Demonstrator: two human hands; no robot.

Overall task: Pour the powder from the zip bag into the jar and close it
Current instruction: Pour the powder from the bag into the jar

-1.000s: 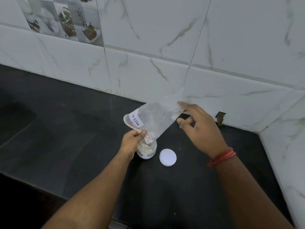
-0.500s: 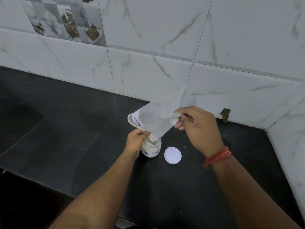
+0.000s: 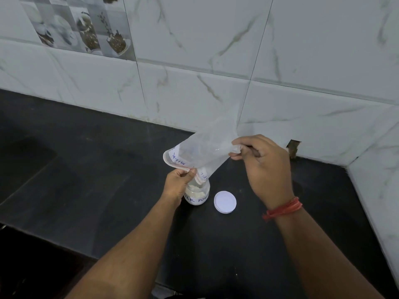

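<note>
Your left hand (image 3: 180, 180) pinches the zip bag (image 3: 207, 154) mouth over the jar (image 3: 197, 194); your right hand (image 3: 262, 164) grips its raised bottom. The lid (image 3: 225, 201) lies just beside the jar on the table (image 3: 86, 169).

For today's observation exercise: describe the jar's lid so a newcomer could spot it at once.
Start at the black counter below the marble-tiled wall. Near its middle stands a small clear jar holding powder. The lid lies flat just right of it: a round white disc, the only loose thing on the counter that no hand touches.

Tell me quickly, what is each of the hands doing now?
Left hand: closed, pinching the mouth of the zip bag over the jar.
Right hand: closed, pinching the bag's raised bottom end.
</note>
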